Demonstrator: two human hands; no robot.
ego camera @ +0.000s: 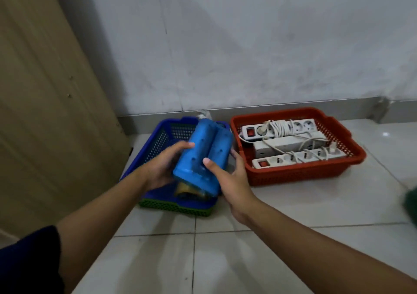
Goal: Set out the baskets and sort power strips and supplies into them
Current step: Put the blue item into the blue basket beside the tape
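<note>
Both hands tilt blue block [203, 156] lengthwise toward wall.

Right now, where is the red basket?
The red basket sits on the floor by the wall, right of the blue basket, holding white power strips.

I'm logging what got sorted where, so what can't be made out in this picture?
- Blue basket contents: head view, hidden by the blue block and both hands, left hand, right hand.
- Brown item under the block: mostly covered, blurred.
- Green thing: cut by the right edge.
- Green basket: only its rim shows.
</note>
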